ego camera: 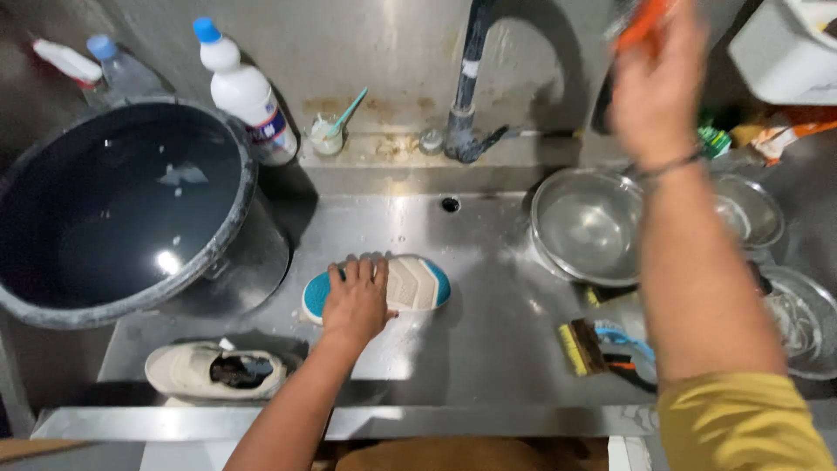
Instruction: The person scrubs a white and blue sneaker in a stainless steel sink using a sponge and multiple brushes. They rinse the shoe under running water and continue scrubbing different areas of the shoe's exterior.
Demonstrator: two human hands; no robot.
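In the steel sink, my left hand presses down on a shoe lying sole-up, its sole white with blue ends. A second beige shoe lies upright near the sink's front left corner. My right hand is raised high at the back right, blurred, gripping an orange object that I cannot make out. A yellow sleeve covers that arm near the camera.
A large black bucket of water fills the left side. Behind it stand a white bottle and a cup with a toothbrush. The tap rises at the back. Steel bowls and a scrub brush sit at right.
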